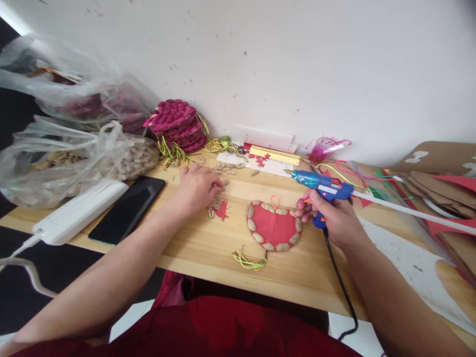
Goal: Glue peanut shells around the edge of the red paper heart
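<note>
Head view, nearest first: we've got a red peanut-edged piece [275, 225] lying flat on the surface [219, 245] between our hands, closer to the right. Our right hand [336, 218] is wrapped round a blue glue gun [323, 185]. Our left hand [199, 186] is half curled, fingertips at a peanut [225, 183]; can't tell if it's gripped. Beyond that hand sits a purple stack [176, 124].

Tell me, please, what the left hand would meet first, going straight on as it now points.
The left hand would probably first meet the peanut at its fingertips; whether they touch is unclear.
</note>
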`<state>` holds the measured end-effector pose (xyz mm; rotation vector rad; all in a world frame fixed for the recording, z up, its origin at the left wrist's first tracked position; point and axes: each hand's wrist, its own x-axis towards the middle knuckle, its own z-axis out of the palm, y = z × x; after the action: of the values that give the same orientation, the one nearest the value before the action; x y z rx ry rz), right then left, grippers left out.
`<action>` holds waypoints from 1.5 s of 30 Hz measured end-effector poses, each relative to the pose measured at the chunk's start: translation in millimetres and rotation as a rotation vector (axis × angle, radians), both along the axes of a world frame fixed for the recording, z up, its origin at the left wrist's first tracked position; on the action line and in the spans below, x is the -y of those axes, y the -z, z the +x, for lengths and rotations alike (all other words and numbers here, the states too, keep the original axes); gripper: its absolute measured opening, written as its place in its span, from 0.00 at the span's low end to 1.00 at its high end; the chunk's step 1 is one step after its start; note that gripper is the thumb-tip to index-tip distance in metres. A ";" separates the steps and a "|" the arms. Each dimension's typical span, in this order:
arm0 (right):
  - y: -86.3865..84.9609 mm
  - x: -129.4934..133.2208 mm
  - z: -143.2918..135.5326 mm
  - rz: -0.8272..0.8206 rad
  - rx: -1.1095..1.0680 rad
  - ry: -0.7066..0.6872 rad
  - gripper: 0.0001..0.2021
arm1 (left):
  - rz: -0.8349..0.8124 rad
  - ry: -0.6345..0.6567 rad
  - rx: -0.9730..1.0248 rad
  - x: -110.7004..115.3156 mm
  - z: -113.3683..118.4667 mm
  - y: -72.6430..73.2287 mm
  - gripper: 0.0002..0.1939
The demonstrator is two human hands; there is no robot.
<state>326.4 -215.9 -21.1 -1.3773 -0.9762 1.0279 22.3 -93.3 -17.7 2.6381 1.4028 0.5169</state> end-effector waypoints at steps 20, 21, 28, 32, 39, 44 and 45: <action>-0.2 -0.7 -1.4 -0.087 -0.008 0.064 0.18 | -0.385 0.259 0.127 -31.3 -64.1 -21.3 0.13; -0.2 -0.5 -1.7 -0.090 0.000 0.072 0.18 | -0.384 0.264 0.093 -31.0 -63.5 -20.8 0.12; 3.9 -2.3 1.9 -0.114 0.000 0.036 0.16 | -0.391 0.235 0.052 -32.9 -58.5 -16.2 0.09; 4.4 -2.9 2.5 -0.131 -0.048 0.014 0.16 | -0.319 0.193 0.077 -34.9 -60.9 -18.3 0.08; 5.2 -0.8 2.9 -0.174 -0.117 0.000 0.18 | -0.496 -0.035 0.186 -34.3 -73.8 -22.3 0.11; 0.3 3.5 -4.8 -0.165 -0.134 -0.003 0.18 | -0.566 -0.029 0.067 -35.4 -71.8 -18.9 0.08; -0.2 3.9 -6.0 -0.164 -0.136 0.003 0.18 | -0.557 -0.037 0.068 -35.7 -70.5 -18.3 0.07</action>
<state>320.4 -219.8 -20.9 -1.4207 -0.8035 1.2053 -48.1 -57.6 0.6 2.1340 1.3367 0.1770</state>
